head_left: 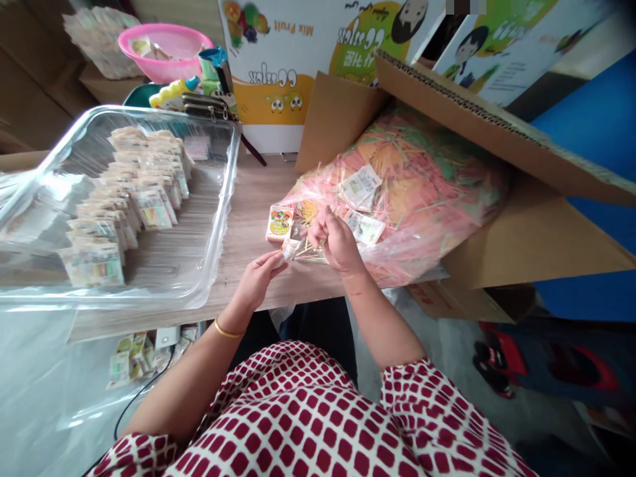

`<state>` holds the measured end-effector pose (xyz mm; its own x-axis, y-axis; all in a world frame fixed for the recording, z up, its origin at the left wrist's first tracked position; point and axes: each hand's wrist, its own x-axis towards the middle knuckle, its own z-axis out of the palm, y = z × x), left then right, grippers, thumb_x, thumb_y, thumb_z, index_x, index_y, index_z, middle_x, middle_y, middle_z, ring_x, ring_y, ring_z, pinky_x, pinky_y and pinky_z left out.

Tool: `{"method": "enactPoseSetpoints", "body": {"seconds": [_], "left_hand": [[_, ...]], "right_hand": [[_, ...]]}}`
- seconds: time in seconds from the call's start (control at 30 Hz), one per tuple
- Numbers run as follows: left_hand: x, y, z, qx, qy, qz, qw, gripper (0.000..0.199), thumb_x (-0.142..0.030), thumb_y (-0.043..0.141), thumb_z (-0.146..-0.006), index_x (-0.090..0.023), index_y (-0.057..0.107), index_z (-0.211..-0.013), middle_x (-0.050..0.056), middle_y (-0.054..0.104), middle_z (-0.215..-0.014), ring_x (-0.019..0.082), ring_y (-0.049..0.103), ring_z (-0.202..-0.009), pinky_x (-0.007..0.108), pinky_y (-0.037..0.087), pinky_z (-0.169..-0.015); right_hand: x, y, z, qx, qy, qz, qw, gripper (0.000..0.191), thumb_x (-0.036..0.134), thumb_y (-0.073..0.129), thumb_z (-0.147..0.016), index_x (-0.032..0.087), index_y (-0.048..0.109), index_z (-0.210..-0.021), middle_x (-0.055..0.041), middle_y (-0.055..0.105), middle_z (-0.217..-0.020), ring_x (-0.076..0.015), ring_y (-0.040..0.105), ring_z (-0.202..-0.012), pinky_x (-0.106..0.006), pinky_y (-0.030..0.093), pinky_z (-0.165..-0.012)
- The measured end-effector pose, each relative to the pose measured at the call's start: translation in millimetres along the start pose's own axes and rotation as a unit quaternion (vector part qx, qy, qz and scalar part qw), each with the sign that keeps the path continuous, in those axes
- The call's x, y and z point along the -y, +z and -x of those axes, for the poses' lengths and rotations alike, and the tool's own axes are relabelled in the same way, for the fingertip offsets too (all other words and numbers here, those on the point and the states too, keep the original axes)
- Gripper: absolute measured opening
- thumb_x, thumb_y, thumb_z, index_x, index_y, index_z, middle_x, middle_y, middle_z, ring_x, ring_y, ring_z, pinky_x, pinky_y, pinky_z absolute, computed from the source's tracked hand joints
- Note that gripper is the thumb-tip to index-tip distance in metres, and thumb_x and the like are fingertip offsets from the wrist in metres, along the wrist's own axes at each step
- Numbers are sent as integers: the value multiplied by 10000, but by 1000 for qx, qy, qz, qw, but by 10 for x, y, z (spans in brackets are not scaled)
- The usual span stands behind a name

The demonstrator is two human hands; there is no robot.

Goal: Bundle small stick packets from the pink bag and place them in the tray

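My left hand [257, 277] pinches a small, partly clear packet [291, 248] at the table's front edge. Just right of it, my right hand [338, 242] is closed with its fingers curled; what they hold, if anything, I cannot make out. Under both hands lie loose thin yellowish sticks [309, 248]. Behind the packet a small printed card pack [279, 222] with fruit pictures rests on the table. A large clear bag [412, 179] of pink, orange and green thin sticks spills from a cardboard box, with printed packets [362, 187] lying on it.
At the left a clear plastic tray [206, 265] holds rows of filled packets [149, 192]. Behind it stand a pink bowl [163, 69], a yellow bottle [171, 94] and a dark zipped pouch [206, 106]. Open cardboard flaps [536, 232] jut out at the right; printed cartons [278, 79] stand behind.
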<state>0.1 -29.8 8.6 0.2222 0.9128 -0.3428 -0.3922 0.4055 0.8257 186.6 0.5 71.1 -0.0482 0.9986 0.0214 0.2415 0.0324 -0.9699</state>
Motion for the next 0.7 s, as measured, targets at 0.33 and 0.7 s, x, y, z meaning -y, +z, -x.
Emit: {"method": "enactPoseSetpoints", "body": {"seconds": [0.33,0.7], "left_hand": [[-21,-28,75,12,7,6,1000,387,-457,862,-751,-166,831,-1004,111,775,-1198,329,630,-1260,476,483,-1115],[-33,-52,70,45,-10,40,998,361,-432,861,-755,-178,831,-1009,108,773,-1211,335,621,-1278,471,483,-1099]], "right_hand": [[37,449,65,-60,-117,-81,988,524,613,293,-1068,265,534,-759,-38,678,-763,-203,704,-885,-398,529,-1005],[-158,359,71,93,-12,-154,984,348,565,628,-948,257,673,-1105,-60,753,-1224,-233,716,-1144,-408,549,-1048]]}}
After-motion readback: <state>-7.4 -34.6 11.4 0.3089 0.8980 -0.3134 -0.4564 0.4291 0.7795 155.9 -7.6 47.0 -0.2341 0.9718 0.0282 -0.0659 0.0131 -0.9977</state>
